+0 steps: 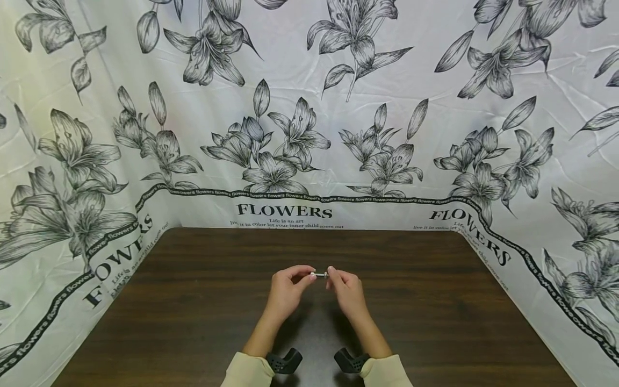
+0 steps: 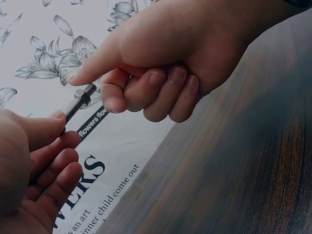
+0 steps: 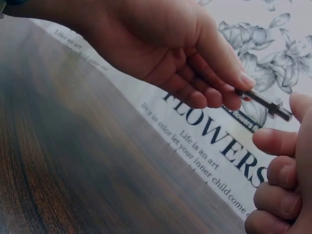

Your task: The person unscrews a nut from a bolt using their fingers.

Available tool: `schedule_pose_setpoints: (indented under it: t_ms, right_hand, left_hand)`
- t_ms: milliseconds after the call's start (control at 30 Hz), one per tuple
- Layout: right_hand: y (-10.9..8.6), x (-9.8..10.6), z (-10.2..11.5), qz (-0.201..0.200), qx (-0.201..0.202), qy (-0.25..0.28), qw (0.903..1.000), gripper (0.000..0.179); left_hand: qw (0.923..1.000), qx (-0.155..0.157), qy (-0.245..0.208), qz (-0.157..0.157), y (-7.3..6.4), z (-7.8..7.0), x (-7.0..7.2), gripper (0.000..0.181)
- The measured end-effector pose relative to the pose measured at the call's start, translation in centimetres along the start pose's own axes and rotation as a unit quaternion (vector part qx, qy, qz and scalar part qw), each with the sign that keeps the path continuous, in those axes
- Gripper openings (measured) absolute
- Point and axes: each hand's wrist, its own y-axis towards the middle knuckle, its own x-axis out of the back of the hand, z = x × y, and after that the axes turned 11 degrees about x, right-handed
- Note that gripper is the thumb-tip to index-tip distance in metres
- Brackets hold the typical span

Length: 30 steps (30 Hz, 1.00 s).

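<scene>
My left hand point(image 1: 283, 293) pinches a metal bolt point(image 1: 319, 274) between thumb and index finger, covering its head end. The threaded shank point(image 3: 259, 98) sticks out toward the right, with a hex nut point(image 2: 82, 96) on it close to the free tip. My right hand point(image 1: 350, 294) is at that tip. Its thumb point(image 2: 95, 68) and bent index finger point(image 2: 114, 97) stand apart on either side of the bolt end, with a gap round the nut in both wrist views. The other right fingers are folded toward the palm. Both hands are above the dark wooden table point(image 1: 193, 301).
A white cloth point(image 1: 333, 145) printed with lilies and lettering hangs behind the table and down both sides. The table's far edge meets it. Black wrist mounts point(image 1: 285, 361) sit by the pale sleeves point(image 1: 249, 371).
</scene>
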Motion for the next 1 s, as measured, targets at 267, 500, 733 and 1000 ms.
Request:
schedule_pose_setpoints:
  t_ms: [267,500,733,1000]
  right_hand:
    - [-0.1,0.3,2.4,0.013,0.003,-0.007,0.9999,0.044]
    - [-0.1,0.3,2.4,0.019,0.003,0.006,0.9998,0.040]
    - [0.0,0.4,2.2,0.025,0.007,0.019,0.9995,0.037]
    - [0.1,0.4,2.3,0.029,0.002,0.026,0.9992,0.029]
  left_hand:
    - [0.9999,-0.010,0.003,0.010,-0.1,-0.2,-0.1,0.008]
    - [0.9999,-0.007,0.004,0.012,-0.2,-0.1,-0.2,0.008]
    - [0.9999,-0.006,0.006,0.009,-0.1,-0.1,-0.1,0.008]
    - [0.9999,-0.003,0.008,0.011,-0.1,-0.2,0.0,0.010]
